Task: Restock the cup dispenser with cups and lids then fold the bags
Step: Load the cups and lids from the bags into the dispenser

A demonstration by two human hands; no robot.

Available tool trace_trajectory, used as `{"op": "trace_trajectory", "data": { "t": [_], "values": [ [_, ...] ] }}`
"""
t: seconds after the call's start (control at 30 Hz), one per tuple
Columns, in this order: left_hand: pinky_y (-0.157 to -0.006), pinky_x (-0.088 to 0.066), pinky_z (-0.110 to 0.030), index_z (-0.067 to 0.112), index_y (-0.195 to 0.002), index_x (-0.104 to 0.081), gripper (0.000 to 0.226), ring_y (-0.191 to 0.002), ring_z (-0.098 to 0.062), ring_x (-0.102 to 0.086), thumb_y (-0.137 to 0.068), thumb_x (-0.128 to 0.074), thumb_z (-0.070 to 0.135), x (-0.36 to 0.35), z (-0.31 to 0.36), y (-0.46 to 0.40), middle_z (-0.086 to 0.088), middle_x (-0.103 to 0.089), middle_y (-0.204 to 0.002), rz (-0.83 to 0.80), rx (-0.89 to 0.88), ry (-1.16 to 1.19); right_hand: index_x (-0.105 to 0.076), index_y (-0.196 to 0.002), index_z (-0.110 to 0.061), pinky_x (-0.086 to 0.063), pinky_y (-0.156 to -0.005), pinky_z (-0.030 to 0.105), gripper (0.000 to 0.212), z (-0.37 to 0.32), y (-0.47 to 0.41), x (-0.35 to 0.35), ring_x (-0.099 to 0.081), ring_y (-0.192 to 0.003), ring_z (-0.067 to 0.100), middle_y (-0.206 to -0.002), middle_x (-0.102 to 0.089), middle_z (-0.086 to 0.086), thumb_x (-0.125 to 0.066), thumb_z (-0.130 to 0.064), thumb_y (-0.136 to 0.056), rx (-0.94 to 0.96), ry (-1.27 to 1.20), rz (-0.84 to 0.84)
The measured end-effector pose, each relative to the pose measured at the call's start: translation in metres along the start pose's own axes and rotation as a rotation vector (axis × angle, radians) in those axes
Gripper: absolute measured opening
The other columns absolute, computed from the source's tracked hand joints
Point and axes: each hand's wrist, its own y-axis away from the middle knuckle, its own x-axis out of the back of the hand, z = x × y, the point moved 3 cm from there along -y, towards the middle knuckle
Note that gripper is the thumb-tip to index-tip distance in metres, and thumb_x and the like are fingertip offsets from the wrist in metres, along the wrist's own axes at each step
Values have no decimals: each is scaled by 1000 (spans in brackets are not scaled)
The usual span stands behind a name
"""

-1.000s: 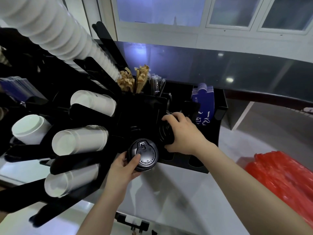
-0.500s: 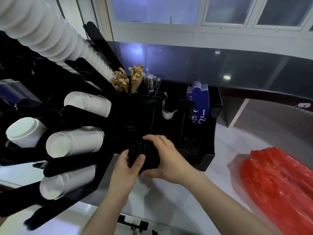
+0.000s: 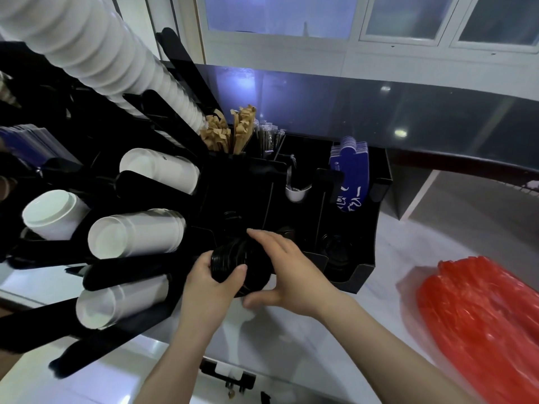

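A stack of black lids (image 3: 233, 259) lies on its side at the front of the black dispenser (image 3: 358, 275), by its left lid slot. My left hand (image 3: 208, 282) grips the stack's near end, thumb over the rim. My right hand (image 3: 287, 271) curls round the far end, fingers on top and thumb underneath. White cup stacks (image 3: 137, 234) fill the slanted tubes on the left, and one long cup stack (image 3: 96, 56) juts up toward the camera. More black lids (image 3: 335, 247) sit low in the right slot.
Red plastic bags (image 3: 481, 325) lie on the pale counter (image 3: 294, 345) at the right. Brown stirrers (image 3: 230, 132), wrapped straws (image 3: 268, 138) and blue sleeves (image 3: 350, 173) stand in the dispenser's rear compartments. A dark raised ledge (image 3: 408, 106) runs behind.
My right hand came off the dispenser's middle slot with a bunch of lids and joined it to the lid in my left hand. Both hands now hold one stack, lower and to the left.
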Motion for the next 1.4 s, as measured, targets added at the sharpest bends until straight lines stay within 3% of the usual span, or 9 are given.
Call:
{"op": "trace_trajectory", "data": {
  "t": [0.1, 0.23, 0.43, 0.63, 0.77, 0.9, 1.0, 1.13, 1.4],
  "values": [
    [-68, -46, -25, 28, -84, -62, 15, -75, -1, -65, -78, -74, 22, 13, -4, -4, 5, -70, -80, 43, 14, 15, -12, -153, -24, -17, -118, 40, 103, 18, 0, 8, -18, -144, 16, -157, -25, -3, -67, -63, -75, -113, 255, 45],
    [-69, -45, -22, 32, -87, -60, 20, -80, -1, -64, -78, -75, 22, 19, -10, -4, 8, -70, -84, 76, 46, 11, -13, -152, -10, 14, -105, 69, 89, 35, -6, -4, -11, -147, 26, -157, -22, 10, -58, -51, -87, -254, 790, -90],
    [-75, -49, -28, 33, -86, -61, 20, -82, -4, -66, -79, -75, 20, 19, -16, -1, 7, -71, -84, 36, 73, 11, -35, -145, -16, 37, -82, 67, 63, 39, -21, -12, -41, -121, 31, -130, -51, 6, -56, -35, -89, -260, 910, -93],
    [-79, -49, -29, 35, -90, -64, 20, -85, -3, -67, -80, -75, 21, 16, -14, 0, 12, -73, -90, -22, 78, 95, -28, -149, -22, 16, -105, 67, 68, 41, -7, -5, -19, -142, 23, -148, -36, -1, -56, -35, -89, -160, 673, 25],
    [-78, -50, -27, 30, -100, -64, 26, -88, -4, -68, -79, -76, 19, 6, -8, 0, 8, -73, -95, -102, 55, 91, -6, -152, -36, 13, -114, 50, 100, 26, 10, 1, 2, -147, 12, -158, -19, -10, -70, -50, -77, 3, 366, 28],
    [-78, -51, -25, 33, -106, -59, 38, -90, 0, -66, -73, -77, 40, -12, 7, 3, 15, -70, -99, -181, -11, 46, -14, -151, -36, -24, -115, 24, 104, 11, 13, 10, -22, -140, 8, -153, -25, -11, -80, -41, -71, 41, 80, 59],
    [-76, -53, -31, 31, -101, -62, 22, -86, -6, -68, -84, -67, 43, -19, 15, 3, 11, -72, -93, -217, -39, 92, -23, -148, -31, -43, -103, 28, 96, 11, 21, 18, -38, -130, 4, -144, -32, -11, -81, -29, -70, -4, -84, 137],
    [-66, -51, -22, 26, -97, -64, 11, -81, -9, -68, -91, -61, 18, -25, 20, 4, 3, -73, -89, -264, -37, 157, -26, -146, -28, -48, -97, 34, 94, 13, 30, 21, -41, -127, 5, -141, -33, -8, -78, -21, -69, 11, -129, 191],
    [-68, -52, -21, 19, -101, -65, 13, -84, -14, -69, -90, -61, 17, -33, 29, 8, -2, -73, -92, -299, -5, 272, -30, -136, -49, -50, -96, 32, 90, 24, 41, 27, -46, -124, 6, -132, -36, -24, -77, -24, -65, 9, -228, 261]
  ]
}}
